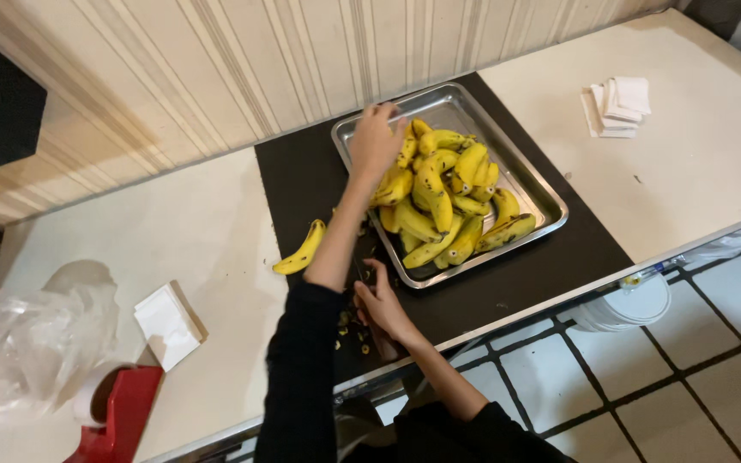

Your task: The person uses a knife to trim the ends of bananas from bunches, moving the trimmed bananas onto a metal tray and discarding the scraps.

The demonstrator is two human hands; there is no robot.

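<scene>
A single banana lies on the black mat. Your left hand reaches into the metal tray, fingers closed on the piled bananas. Your right hand rests on the mat's near edge; its grip I cannot tell.

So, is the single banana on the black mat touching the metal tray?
Apart. The head view shows black mat between the single banana and the metal tray.

the single head-worn camera looks steeply down from above and behind the left hand, fairly near, facing the striped wall just beyond that hand, floor tiles below.
</scene>
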